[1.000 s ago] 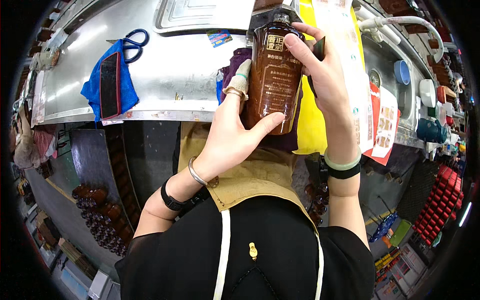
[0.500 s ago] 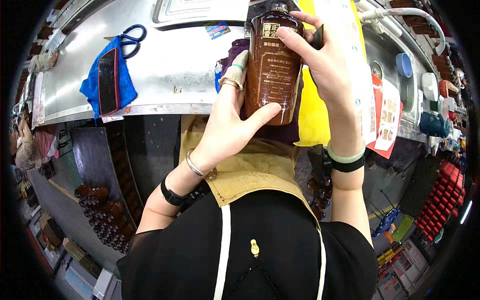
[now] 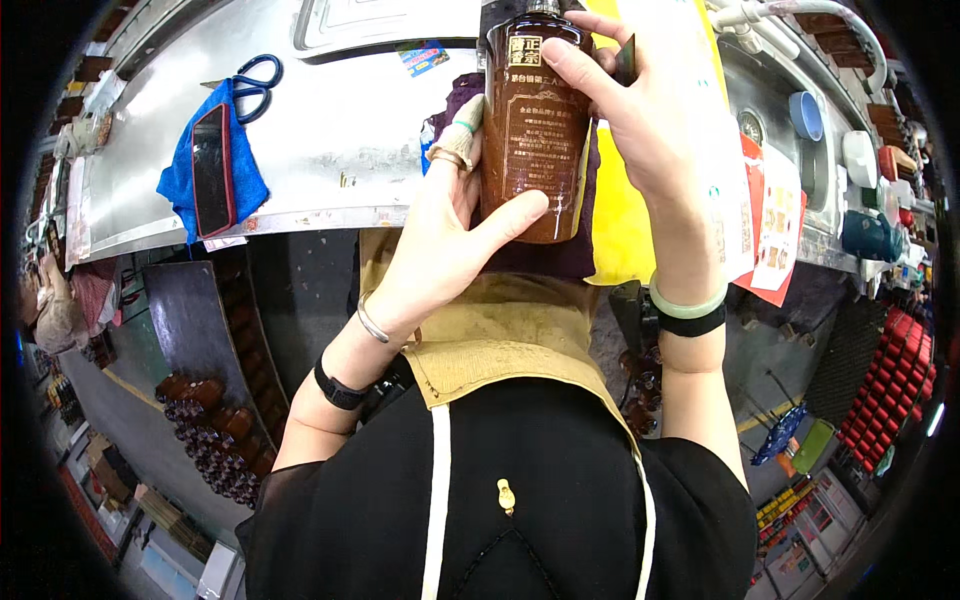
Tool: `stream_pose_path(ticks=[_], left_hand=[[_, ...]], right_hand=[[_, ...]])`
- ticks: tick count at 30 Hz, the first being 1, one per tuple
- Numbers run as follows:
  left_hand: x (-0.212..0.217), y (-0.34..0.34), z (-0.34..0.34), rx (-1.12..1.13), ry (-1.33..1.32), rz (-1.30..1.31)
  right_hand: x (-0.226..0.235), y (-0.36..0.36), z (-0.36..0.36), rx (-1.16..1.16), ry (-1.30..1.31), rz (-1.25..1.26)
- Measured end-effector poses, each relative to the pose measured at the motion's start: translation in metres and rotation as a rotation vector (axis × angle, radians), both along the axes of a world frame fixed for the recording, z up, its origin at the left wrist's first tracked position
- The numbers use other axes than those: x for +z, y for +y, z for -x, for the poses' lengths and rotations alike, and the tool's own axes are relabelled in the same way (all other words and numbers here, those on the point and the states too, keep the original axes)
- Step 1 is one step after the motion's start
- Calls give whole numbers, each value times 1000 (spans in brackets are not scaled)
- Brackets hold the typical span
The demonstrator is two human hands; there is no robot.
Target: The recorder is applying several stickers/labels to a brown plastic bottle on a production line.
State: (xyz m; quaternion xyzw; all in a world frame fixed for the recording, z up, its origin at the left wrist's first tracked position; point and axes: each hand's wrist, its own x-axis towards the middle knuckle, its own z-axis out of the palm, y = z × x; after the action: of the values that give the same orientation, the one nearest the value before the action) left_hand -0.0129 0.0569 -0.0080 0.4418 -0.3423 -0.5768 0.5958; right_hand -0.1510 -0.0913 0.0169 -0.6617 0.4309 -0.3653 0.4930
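A brown bottle [image 3: 535, 130] with pale printing on its face stands upright in the air in front of me, above the edge of a metal counter [image 3: 330, 150]. My left hand [image 3: 445, 240] grips its lower body from the left, thumb across the front. My right hand [image 3: 640, 110] holds the upper right side, fingers laid over the face, with a small dark flat tool [image 3: 626, 58] pinched at the bottle's shoulder. A dark purple cloth [image 3: 570, 255] lies behind and below the bottle. The bottle's neck runs out of view at the top.
On the counter's left lie a blue cloth [image 3: 245, 185] with a dark phone [image 3: 211, 170] on it and blue-handled scissors [image 3: 255, 80]. A yellow sheet [image 3: 625, 235] lies to the right, red-and-white leaflets [image 3: 770, 225] beyond. Crates of brown bottles [image 3: 215, 440] stand on the floor, lower left.
Both hands have carried the bottle slightly higher and farther from me. The grip on it stays the same.
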Motion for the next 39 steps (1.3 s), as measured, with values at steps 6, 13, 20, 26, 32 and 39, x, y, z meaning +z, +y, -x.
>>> stream_pose_path(ticks=[6,13,20,26,32,39], left_hand=[[0,0,-3,-18,18,-40],[2,2,0,-7,-28,-39],[2,1,1,-7,-3,-13],[0,2,1,-2,3,-18],[-8,3,-6,22,142,-16],[-6,1,-6,41,293,-12]], right_hand=[[-7,-3,3,7,14,-28],[-14,-4,3,18,10,-34],[-12,-4,1,53,-86,-60],[-17,-6,1,47,-90,-108],[-13,-6,1,-25,-13,-51],[-22,-6,1,-29,-83,-3]])
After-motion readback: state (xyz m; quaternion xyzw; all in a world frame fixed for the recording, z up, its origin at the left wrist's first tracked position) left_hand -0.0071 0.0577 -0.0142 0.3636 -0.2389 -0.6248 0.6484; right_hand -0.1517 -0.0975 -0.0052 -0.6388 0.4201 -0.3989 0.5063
